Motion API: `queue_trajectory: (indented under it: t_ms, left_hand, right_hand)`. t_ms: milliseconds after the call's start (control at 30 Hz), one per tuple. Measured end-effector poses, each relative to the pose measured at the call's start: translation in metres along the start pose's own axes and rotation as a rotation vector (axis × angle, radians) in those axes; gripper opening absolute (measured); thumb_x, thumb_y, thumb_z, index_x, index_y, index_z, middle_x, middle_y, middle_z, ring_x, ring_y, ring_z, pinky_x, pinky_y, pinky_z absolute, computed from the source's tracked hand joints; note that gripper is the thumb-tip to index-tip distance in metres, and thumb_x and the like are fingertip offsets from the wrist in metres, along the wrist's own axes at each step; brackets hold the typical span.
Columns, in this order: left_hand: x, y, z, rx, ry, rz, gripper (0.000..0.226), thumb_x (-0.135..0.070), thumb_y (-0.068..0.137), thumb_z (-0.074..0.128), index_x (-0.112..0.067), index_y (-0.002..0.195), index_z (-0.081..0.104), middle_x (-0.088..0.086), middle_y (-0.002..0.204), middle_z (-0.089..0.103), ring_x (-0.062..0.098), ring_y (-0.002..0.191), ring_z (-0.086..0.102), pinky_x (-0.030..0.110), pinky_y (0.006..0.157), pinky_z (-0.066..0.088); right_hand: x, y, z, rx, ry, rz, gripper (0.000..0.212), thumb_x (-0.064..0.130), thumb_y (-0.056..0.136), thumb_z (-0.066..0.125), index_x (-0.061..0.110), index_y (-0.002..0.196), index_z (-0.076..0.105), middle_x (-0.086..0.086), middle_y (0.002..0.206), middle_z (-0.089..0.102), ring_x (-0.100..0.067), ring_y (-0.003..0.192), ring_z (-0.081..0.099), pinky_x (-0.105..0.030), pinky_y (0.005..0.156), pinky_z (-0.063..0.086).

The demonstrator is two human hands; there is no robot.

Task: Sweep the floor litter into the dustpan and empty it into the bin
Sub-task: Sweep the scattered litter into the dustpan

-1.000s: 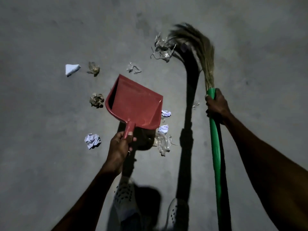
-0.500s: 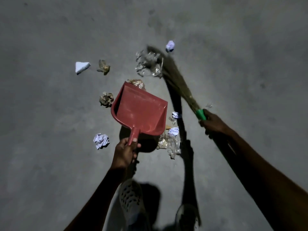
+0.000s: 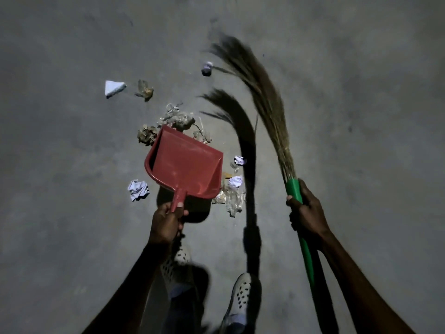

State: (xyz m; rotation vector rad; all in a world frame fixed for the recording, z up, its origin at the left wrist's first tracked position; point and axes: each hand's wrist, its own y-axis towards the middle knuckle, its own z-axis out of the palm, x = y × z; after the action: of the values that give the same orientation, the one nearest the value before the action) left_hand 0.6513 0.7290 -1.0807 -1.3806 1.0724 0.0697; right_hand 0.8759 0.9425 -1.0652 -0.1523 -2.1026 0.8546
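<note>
From the head view, the left hand [image 3: 167, 222] grips the handle of the red dustpan [image 3: 186, 167], held amid scattered litter [image 3: 179, 119] on the grey floor [image 3: 60, 213]. The right hand [image 3: 307, 213] is curled round the broom [image 3: 269, 112] at its green handle, bristles blurred beyond a crumpled paper ball [image 3: 207, 68].

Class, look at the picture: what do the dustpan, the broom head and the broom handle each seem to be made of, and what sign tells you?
Dustpan: red moulded plastic, seemingly; smooth, with a slight sheen.
Broom head: dried grass or similar plant fibre; thin tan strands fanning out.
Broom handle: glossy green, probably plastic or a plastic sleeve; the core is hidden.
</note>
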Motion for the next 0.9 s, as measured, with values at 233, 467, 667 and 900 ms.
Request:
queue_trajectory:
  t_ms: [233,467,667,900]
  left_hand:
    - [0.002,-0.012,-0.001,0.039,0.024,-0.018,0.01,-0.012,0.101,0.051,-0.002,0.102,0.053,0.01,0.078,0.06,0.0,0.031,0.036,0.012,0.031,0.029]
    - [0.01,-0.012,-0.002,0.065,0.019,-0.016,0.01,-0.01,0.101,0.05,-0.001,0.103,0.052,0.01,0.074,0.056,0.0,0.029,0.035,0.01,0.031,0.027]
    - [0.011,-0.017,-0.007,0.05,-0.001,-0.011,0.008,-0.01,0.101,0.05,-0.002,0.103,0.053,0.009,0.075,0.058,0.0,0.03,0.036,0.01,0.032,0.025]
    - [-0.011,0.001,-0.017,0.011,-0.048,0.034,0.005,-0.014,0.1,0.052,-0.012,0.097,0.055,0.007,0.085,0.065,0.001,0.035,0.039,0.014,0.036,0.028]
  right_hand:
    - [-0.03,-0.013,-0.005,-0.109,0.101,0.186,0.04,0.006,0.097,0.053,0.035,0.125,0.053,-0.013,0.085,0.057,-0.022,0.055,0.048,-0.031,0.048,0.043]
    - [-0.081,-0.041,0.02,-0.016,0.081,0.373,0.027,0.004,0.096,0.05,0.016,0.118,0.057,-0.018,0.085,0.06,-0.023,0.051,0.051,-0.03,0.045,0.044]
    - [-0.062,-0.05,0.046,0.094,0.179,0.288,0.04,0.005,0.095,0.053,0.027,0.128,0.059,-0.016,0.083,0.061,-0.022,0.044,0.049,-0.027,0.043,0.042]
    - [0.04,-0.001,0.061,0.14,0.137,0.076,0.037,0.006,0.095,0.052,0.03,0.123,0.059,-0.016,0.08,0.06,-0.022,0.044,0.05,-0.029,0.044,0.044]
